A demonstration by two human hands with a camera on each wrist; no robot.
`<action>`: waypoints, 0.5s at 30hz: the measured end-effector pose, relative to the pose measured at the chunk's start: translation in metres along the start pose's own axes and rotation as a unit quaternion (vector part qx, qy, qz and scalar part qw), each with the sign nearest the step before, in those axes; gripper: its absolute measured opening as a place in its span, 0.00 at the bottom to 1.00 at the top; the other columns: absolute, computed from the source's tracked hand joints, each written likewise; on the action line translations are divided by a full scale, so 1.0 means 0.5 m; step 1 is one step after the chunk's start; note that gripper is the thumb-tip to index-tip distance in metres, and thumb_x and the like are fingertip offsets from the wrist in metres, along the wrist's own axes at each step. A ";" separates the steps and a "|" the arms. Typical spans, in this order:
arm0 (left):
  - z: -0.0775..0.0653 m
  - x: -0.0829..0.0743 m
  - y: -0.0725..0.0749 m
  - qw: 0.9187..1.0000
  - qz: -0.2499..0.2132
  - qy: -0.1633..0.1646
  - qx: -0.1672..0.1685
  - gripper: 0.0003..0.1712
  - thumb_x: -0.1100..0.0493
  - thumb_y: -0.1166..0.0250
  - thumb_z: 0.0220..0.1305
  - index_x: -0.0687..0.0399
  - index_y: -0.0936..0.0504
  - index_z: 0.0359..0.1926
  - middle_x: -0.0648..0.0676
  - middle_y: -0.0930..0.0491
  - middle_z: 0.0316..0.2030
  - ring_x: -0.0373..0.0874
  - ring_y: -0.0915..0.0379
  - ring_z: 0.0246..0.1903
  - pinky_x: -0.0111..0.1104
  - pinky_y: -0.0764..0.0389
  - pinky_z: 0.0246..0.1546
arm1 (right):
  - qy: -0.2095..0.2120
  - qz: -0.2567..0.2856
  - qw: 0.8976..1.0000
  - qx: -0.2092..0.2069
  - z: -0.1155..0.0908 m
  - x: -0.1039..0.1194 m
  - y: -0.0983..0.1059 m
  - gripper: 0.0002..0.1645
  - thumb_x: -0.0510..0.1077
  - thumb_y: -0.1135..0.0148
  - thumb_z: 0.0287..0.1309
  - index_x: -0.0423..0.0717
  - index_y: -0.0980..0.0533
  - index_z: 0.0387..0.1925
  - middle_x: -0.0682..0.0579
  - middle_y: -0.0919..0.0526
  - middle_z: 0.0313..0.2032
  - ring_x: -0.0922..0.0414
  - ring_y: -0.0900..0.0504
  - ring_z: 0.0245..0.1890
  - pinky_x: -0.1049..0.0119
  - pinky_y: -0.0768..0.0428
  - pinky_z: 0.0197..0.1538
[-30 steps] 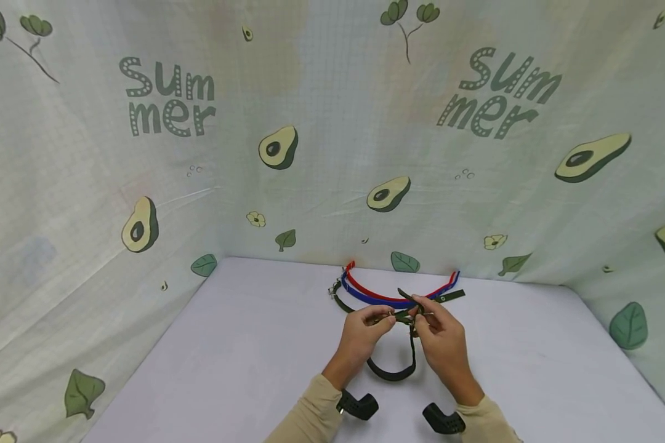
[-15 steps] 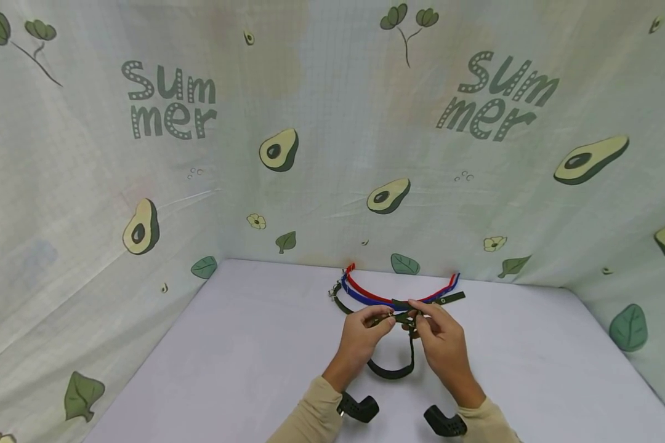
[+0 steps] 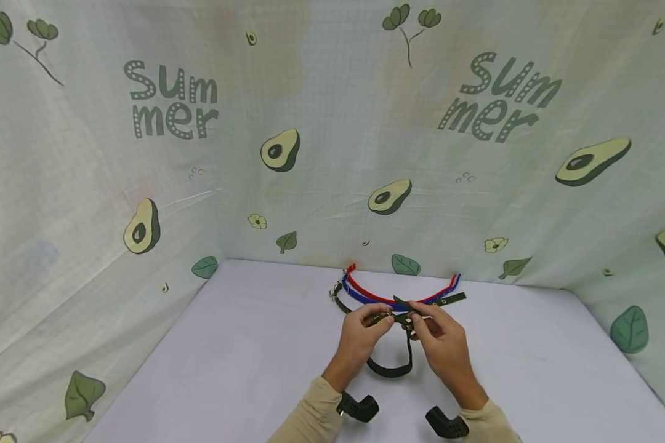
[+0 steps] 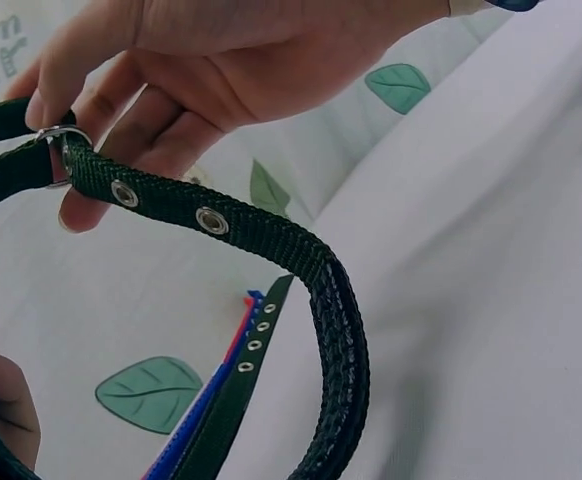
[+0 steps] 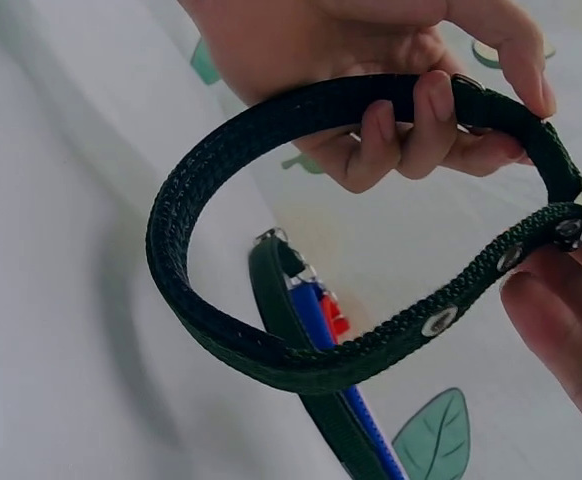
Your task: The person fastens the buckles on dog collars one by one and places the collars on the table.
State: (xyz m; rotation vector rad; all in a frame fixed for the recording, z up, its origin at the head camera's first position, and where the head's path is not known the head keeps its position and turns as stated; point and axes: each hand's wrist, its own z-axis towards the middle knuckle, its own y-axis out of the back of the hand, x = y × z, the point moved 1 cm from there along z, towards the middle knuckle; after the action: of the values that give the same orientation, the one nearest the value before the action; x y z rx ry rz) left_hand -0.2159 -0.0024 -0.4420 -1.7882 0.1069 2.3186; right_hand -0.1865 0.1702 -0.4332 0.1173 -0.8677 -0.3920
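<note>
Both hands hold a dark green webbing collar with metal eyelets, bent into a loop that hangs toward the table. My left hand pinches it by a metal ring, where one strap passes through; thumb and fingertips are at the ring. My right hand grips the collar on the other side, with its fingers curled round the band in the right wrist view. A short strap end sticks out from the right fingertips toward the left. The fingers hide part of the metal fittings.
Behind the hands lie a red collar, a blue collar and another dark green collar, curved side by side on the white table. A printed cloth hangs behind the table.
The strap end at the right fingertips has tipped down, then lifted slightly again. The hanging loop has shifted a little to the left. Both hands stay nearly in place.
</note>
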 end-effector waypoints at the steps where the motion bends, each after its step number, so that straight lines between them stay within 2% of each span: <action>1: 0.000 0.000 0.000 1.000 0.000 -0.001 -0.002 0.15 0.59 0.30 0.63 0.61 0.15 0.49 0.52 0.16 0.44 0.41 0.20 0.44 0.29 0.20 0.45 | 0.006 -0.003 1.000 0.004 0.000 -0.001 0.001 0.20 0.26 0.37 0.62 0.42 0.19 0.53 0.47 0.17 0.42 0.57 0.13 0.30 0.67 0.16 0.30; 6: 0.000 -0.002 0.000 1.000 0.001 -0.005 -0.005 0.14 0.59 0.30 0.63 0.60 0.15 0.48 0.52 0.16 0.43 0.41 0.20 0.43 0.28 0.20 0.43 | 0.045 -0.010 0.999 0.016 0.004 0.021 0.004 0.20 0.20 0.38 0.56 0.34 0.20 0.50 0.41 0.18 0.41 0.52 0.13 0.28 0.66 0.16 0.28; 12: -0.006 -0.008 -0.003 1.000 0.013 -0.020 0.000 0.12 0.60 0.30 0.64 0.57 0.15 0.48 0.51 0.16 0.43 0.40 0.20 0.42 0.28 0.20 0.44 | 0.078 -0.027 0.997 -0.006 0.011 0.075 0.013 0.19 0.15 0.42 0.51 0.28 0.19 0.43 0.41 0.19 0.40 0.47 0.13 0.26 0.71 0.17 0.29; 15: -0.008 -0.007 -0.005 0.999 0.020 -0.033 0.003 0.12 0.60 0.31 0.64 0.57 0.15 0.48 0.51 0.17 0.43 0.39 0.20 0.43 0.28 0.20 0.44 | 0.078 -0.027 0.997 -0.014 0.010 0.077 0.013 0.18 0.15 0.43 0.50 0.28 0.18 0.41 0.40 0.19 0.39 0.47 0.14 0.26 0.73 0.18 0.29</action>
State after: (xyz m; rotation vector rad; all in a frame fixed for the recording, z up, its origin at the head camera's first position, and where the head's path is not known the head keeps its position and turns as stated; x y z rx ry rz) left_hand -0.2106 -0.0012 -0.4394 -1.7199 0.1406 2.3984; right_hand -0.1658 0.1617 -0.4005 0.1441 -0.7065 -0.4403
